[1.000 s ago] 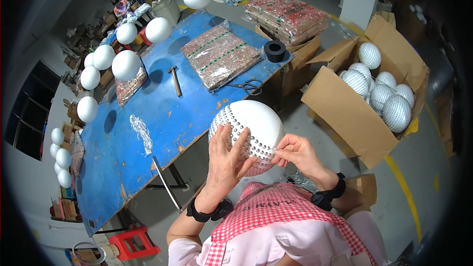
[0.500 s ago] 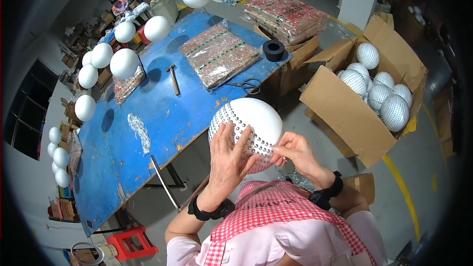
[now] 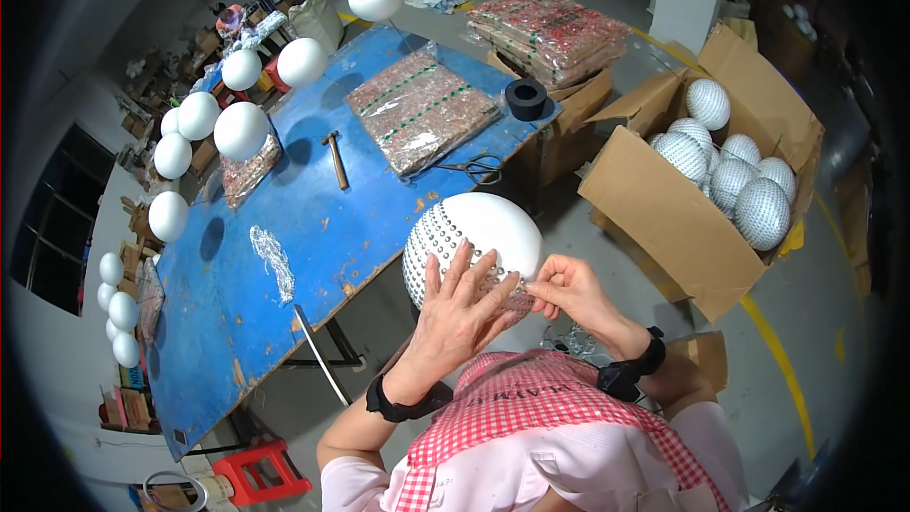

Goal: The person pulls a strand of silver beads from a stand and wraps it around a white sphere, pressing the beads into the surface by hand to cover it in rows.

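A large white foam ball (image 3: 502, 228) is in front of me at the table's near edge. Rows of small silver beads cover its left and lower parts, while the upper right is bare white. My left hand (image 3: 462, 303) lies across the beaded side, fingers spread and stretched out over the rows. At the ball's lower right, my right hand (image 3: 575, 294) pinches thumb and forefinger at the end of a bead row, apparently on the strand; its tip is mostly hidden. Loose silvery strands (image 3: 576, 341) show below the right wrist.
A blue table (image 3: 284, 294) carries a hammer (image 3: 336, 159), scissors (image 3: 474, 168), black tape roll (image 3: 526, 99), a bagged bead pack (image 3: 422, 109) and a silvery strand bundle (image 3: 272, 264). White balls (image 3: 242, 131) stand on rods leftward. A carton (image 3: 664, 218) of beaded balls stands right; a red stool (image 3: 261, 472) lower left.
My left hand has shifted slightly right and down across the ball, its fingers now covering more of the bead rows. The right hand keeps its pinch at nearly the same place.
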A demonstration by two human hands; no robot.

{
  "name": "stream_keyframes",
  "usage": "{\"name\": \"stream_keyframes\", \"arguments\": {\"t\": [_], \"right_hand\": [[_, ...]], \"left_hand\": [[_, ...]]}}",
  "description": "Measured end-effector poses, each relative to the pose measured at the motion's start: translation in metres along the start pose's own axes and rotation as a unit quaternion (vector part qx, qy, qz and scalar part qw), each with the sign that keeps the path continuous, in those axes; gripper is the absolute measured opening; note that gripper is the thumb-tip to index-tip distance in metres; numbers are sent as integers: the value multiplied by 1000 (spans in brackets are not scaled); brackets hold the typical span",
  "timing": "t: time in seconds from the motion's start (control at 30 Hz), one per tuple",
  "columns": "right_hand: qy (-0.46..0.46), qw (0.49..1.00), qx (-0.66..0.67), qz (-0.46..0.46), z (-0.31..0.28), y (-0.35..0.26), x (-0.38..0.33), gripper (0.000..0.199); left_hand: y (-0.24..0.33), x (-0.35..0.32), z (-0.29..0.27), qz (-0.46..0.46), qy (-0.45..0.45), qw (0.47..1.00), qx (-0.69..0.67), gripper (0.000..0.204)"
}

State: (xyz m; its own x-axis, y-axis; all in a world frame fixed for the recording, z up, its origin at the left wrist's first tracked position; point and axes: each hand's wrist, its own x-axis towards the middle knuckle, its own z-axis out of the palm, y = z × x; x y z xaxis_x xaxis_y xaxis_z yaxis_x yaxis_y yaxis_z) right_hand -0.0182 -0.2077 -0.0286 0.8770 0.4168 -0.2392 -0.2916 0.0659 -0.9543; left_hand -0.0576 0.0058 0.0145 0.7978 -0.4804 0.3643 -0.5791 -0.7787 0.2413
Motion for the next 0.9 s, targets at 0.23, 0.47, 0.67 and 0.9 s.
{"name": "stream_keyframes", "arguments": {"t": [0.23,0.47,0.67,0.9], "right_hand": [[8,1000,-22,-2,-11,-1,-2,16],[-9,1000,-10,-12,-9,-6,-2,16],[13,999,-32,-39,-9,8,10,18],[48,991,-97,-76,-5,14,14,21]], "left_hand": [[-7,-2,5,-11,6,999,47,52],[-5,-1,1,-25,5,998,59,50],[-12,-3,2,-40,3,999,37,54],[-11,-2,5,-92,39,995,-9,69]]}}
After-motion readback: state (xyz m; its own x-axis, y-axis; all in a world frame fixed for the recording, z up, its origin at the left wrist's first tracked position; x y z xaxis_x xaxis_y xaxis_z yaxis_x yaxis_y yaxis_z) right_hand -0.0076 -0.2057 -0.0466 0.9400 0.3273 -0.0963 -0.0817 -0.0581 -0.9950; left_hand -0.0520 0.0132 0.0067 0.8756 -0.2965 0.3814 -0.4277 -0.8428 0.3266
